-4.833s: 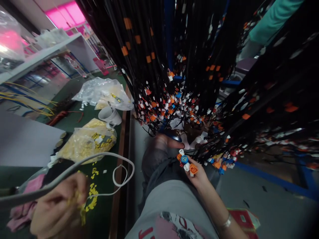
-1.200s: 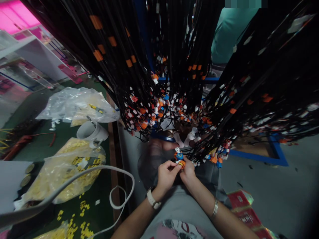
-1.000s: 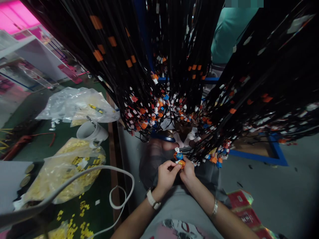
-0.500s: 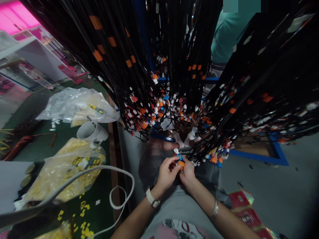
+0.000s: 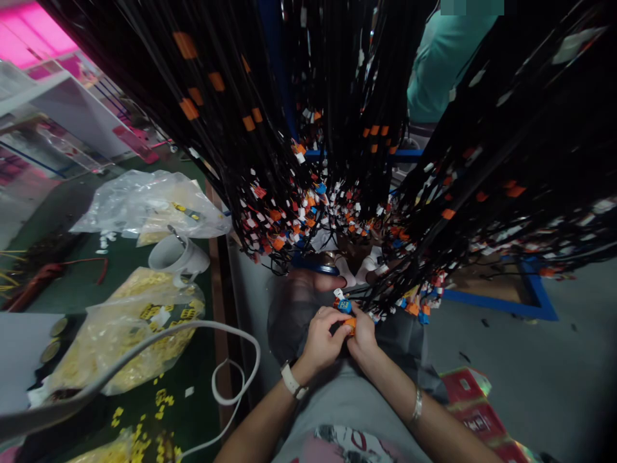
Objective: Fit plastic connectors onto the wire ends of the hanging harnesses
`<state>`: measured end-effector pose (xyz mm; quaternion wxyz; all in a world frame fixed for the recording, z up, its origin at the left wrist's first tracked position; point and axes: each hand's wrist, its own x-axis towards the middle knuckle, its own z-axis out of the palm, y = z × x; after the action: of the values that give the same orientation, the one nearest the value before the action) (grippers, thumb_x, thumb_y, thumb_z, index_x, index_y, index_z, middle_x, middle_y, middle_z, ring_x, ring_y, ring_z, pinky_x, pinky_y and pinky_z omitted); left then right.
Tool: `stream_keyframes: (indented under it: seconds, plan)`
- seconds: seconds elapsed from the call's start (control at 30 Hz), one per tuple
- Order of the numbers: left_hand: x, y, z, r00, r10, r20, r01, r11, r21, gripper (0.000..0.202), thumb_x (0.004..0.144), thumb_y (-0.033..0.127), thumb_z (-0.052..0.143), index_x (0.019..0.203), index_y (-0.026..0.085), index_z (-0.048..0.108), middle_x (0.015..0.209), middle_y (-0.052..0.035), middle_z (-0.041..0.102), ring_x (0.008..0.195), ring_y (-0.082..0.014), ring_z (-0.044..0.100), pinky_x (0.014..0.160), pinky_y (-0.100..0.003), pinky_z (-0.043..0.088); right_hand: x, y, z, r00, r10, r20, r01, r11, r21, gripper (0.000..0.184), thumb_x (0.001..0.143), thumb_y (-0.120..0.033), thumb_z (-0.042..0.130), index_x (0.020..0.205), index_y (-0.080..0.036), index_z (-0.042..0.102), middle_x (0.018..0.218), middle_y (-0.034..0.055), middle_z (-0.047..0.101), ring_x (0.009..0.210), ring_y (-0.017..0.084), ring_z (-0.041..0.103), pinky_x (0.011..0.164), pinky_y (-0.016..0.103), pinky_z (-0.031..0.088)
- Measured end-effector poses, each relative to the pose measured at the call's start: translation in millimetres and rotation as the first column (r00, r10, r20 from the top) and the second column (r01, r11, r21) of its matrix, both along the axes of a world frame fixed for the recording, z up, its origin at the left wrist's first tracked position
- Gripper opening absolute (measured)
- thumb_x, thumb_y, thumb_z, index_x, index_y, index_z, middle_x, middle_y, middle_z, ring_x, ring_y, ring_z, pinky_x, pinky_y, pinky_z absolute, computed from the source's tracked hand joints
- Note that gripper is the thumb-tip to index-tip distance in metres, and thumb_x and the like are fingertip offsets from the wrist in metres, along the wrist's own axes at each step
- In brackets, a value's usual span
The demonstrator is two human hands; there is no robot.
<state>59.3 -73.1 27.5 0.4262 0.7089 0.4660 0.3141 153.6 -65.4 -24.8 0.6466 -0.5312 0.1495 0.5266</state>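
Observation:
Over my lap, my left hand [image 5: 322, 337] and my right hand [image 5: 362, 335] meet, both pinched closed on a small cluster of connectors [image 5: 345, 311]: an orange one between the fingertips, a blue and a white one just above. These connectors end a black wire bundle [image 5: 400, 283] that runs up to the right. Masses of black hanging cables [image 5: 308, 128] with orange, white and blue plugs dangle right above my hands. What lies between my left fingertips is too small to see.
A green-topped bench [image 5: 120, 257] on the left carries a clear bag of yellow parts [image 5: 125, 321], another plastic bag [image 5: 149, 206], a white mug [image 5: 179, 256] and loose yellow pieces [image 5: 144, 437]. A grey cord [image 5: 226, 360] loops over its edge. A person in teal [image 5: 438, 64] stands behind the cables. Red boxes [image 5: 472, 405] lie on the floor.
Since 4.8 s ago my left hand left the yellow parts on the bench and joined the right at the connectors. In the last second both hands only shifted slightly, fingers curling tighter on them.

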Motion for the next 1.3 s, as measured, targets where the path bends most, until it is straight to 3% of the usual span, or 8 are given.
stream_keyframes:
  seconds: [0.23,0.47,0.83,1.07,1.17,1.3]
  plan:
    - [4.3,-2.9,2.7,0.999,0.031,-0.017,-0.031,0.999,0.007,0.009,0.080,0.018,0.058,0.083,0.017,0.066,0.081,-0.0053,0.066,0.080,-0.0180,0.056,0.075,-0.031,0.044,-0.9,-0.5,1.5,1.000,0.025,-0.016,-0.025,1.000,-0.004,0.013,0.067,-0.019,0.066,0.068,-0.019,0.054,0.057,-0.0061,0.060,0.049,0.010,0.055,0.049,0.021,0.047]
    - [-0.6,1.6,6.8,0.996,-0.078,-0.046,0.076,0.996,-0.040,0.020,0.076,0.015,0.059,0.094,0.020,0.067,0.086,-0.0051,0.066,0.082,-0.0182,0.057,0.077,-0.030,0.045,3.7,1.0,1.4,0.998,0.048,-0.027,-0.048,0.999,-0.025,0.015,0.073,-0.019,0.064,0.063,-0.019,0.053,0.054,-0.0045,0.059,0.045,0.010,0.055,0.047,0.021,0.048]
    - [2.0,-2.2,0.7,0.998,0.003,-0.069,-0.007,0.998,-0.056,0.019,0.071,0.011,0.059,0.087,0.018,0.068,0.078,-0.0032,0.065,0.073,-0.0152,0.057,0.070,-0.027,0.045,3.8,1.4,0.3,0.994,0.086,-0.068,-0.090,0.995,-0.051,0.017,0.073,-0.017,0.064,0.063,-0.019,0.051,0.050,-0.0053,0.057,0.041,0.010,0.052,0.042,0.021,0.045]
    - [-0.7,-1.2,-1.0,1.000,-0.002,-0.026,-0.001,0.997,-0.082,0.015,0.077,0.023,0.063,0.090,0.020,0.070,0.088,-0.0052,0.071,0.081,-0.0183,0.062,0.077,-0.031,0.047,8.4,3.1,1.6,0.985,0.127,-0.119,-0.131,0.991,-0.031,0.016,0.076,-0.017,0.061,0.064,-0.019,0.050,0.051,-0.0052,0.057,0.043,0.009,0.054,0.045,0.019,0.047]
    - [-4.1,4.0,-1.3,0.993,0.081,0.089,-0.063,0.981,-0.183,0.024,0.085,0.033,0.053,0.088,0.017,0.070,0.082,-0.0062,0.071,0.076,-0.0169,0.063,0.074,-0.029,0.048,11.2,2.8,7.1,0.968,0.194,-0.163,-0.194,0.981,0.013,0.014,0.077,-0.018,0.060,0.066,-0.019,0.050,0.054,-0.0030,0.059,0.045,0.010,0.056,0.044,0.019,0.047]
    - [-9.9,15.0,-1.5,0.920,0.353,0.172,-0.293,0.909,-0.295,0.036,0.088,0.043,0.046,0.085,0.014,0.068,0.072,-0.0054,0.067,0.069,-0.0153,0.061,0.067,-0.025,0.047,17.9,1.4,17.6,0.931,0.273,-0.245,-0.269,0.962,0.050,0.009,0.077,-0.016,0.055,0.068,-0.017,0.053,0.052,-0.0005,0.057,0.041,0.010,0.054,0.035,0.017,0.041]
